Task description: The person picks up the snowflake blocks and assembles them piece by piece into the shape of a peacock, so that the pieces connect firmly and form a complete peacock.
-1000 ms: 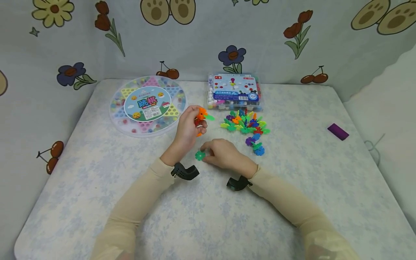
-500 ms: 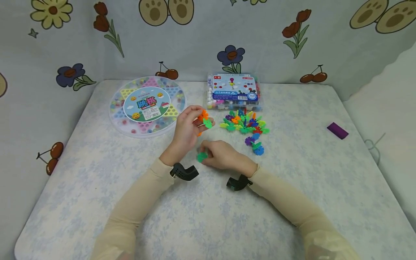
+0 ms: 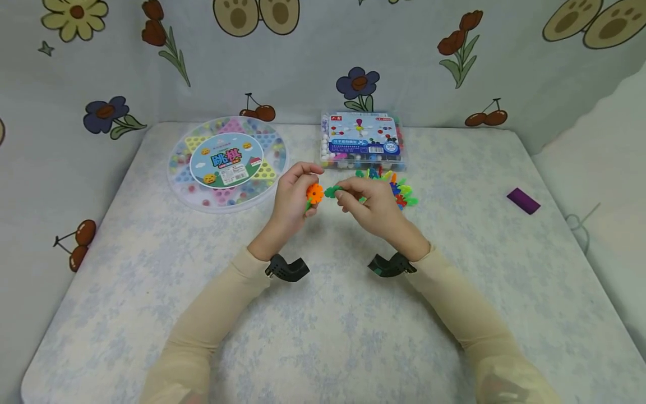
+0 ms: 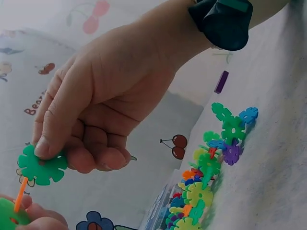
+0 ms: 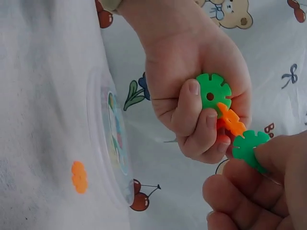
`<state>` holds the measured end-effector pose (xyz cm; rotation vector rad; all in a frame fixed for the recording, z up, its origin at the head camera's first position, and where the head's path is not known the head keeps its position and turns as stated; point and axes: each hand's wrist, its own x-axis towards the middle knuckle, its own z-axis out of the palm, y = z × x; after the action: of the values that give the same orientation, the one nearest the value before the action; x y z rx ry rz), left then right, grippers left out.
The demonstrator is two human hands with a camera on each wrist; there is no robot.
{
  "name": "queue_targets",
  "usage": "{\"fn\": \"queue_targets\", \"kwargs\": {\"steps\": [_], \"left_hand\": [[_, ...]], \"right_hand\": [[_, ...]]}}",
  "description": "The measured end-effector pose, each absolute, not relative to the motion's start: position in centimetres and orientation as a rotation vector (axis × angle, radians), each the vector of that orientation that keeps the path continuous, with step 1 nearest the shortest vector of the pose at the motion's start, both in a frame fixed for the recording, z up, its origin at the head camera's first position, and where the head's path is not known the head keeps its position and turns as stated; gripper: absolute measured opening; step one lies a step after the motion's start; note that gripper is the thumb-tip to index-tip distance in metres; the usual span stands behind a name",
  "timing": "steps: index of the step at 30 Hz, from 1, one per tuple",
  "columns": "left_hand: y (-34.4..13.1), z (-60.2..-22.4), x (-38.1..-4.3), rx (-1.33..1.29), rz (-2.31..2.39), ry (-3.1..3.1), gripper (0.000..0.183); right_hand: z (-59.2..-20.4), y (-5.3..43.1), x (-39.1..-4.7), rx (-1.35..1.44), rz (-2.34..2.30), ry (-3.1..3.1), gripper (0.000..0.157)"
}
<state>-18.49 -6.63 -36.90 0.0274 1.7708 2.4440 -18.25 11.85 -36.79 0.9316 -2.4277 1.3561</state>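
My left hand [image 3: 292, 196] grips joined plastic snowflake discs. The right wrist view shows a green disc [image 5: 213, 88] under its fingers and an orange disc [image 5: 234, 123] slotted into that one. Between thumb and fingers, my right hand [image 3: 375, 207] pinches another green snowflake disc [image 5: 249, 147]. Its edge meets the orange disc in the right wrist view. Both hands are raised over the table, fingertips close together. Behind the right hand lies a pile of mixed snowflake discs [image 3: 410, 201], partly covered. A small joined cluster [image 4: 233, 128] appears in the left wrist view, hidden in the head view.
A round Chinese checkers set [image 3: 227, 197] lies at the back left. The clear box of molecule model parts [image 3: 363, 134] is at the back, behind the pile. A loose orange disc [image 5: 79, 177] rests on the table, and a small purple piece [image 3: 523, 201] lies far right.
My right hand has risen from the table with its green disc, moving up and right to the left hand's pieces. The left hand has turned its discs so the orange one shows face-on.
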Motion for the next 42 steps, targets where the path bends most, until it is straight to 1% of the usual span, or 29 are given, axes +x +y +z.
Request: {"fn": "queue_targets", "kwargs": {"steps": [5,10,18,25,27,32,37,39,42], "left_hand": [[-6.7,-36.7,-18.4,0.076,2.401,1.843,0.018],[-6.8,-36.6,-18.4,0.094,2.376,1.844,0.020],[-6.8,-36.4,-18.4,0.031,2.370,1.657,0.020],[-6.5,-36.9,-18.3,0.032,2.311,1.798,0.025],[-6.6,-37.0,-18.2,0.026,2.267,1.856,0.026],[-6.7,-37.1,-18.2,0.025,2.207,1.964,0.023],[-6.9,-37.2,-18.5,0.032,2.181,1.879,0.021],[-7.0,-37.1,-18.6,0.028,2.161,1.869,0.019],[-7.0,-37.0,-18.9,0.040,2.149,1.980,0.020]], "right_hand": [[-36.8,11.6,-18.2,1.016,1.220,-2.335,0.007],[-36.9,11.6,-18.1,1.051,1.179,-2.286,0.009],[-37.1,11.1,-17.7,0.983,1.369,-2.309,0.010],[-37.2,11.0,-17.4,1.123,1.069,-2.245,0.011],[-37.1,10.9,-17.3,1.159,0.995,-2.259,0.009],[-37.0,10.7,-17.2,1.194,0.930,-2.268,0.006],[-37.6,10.5,-17.3,1.164,1.019,-2.269,0.007],[-37.7,10.4,-17.4,1.126,1.044,-2.315,0.006],[-37.8,10.3,-17.6,1.035,1.101,-2.413,0.008]]}}
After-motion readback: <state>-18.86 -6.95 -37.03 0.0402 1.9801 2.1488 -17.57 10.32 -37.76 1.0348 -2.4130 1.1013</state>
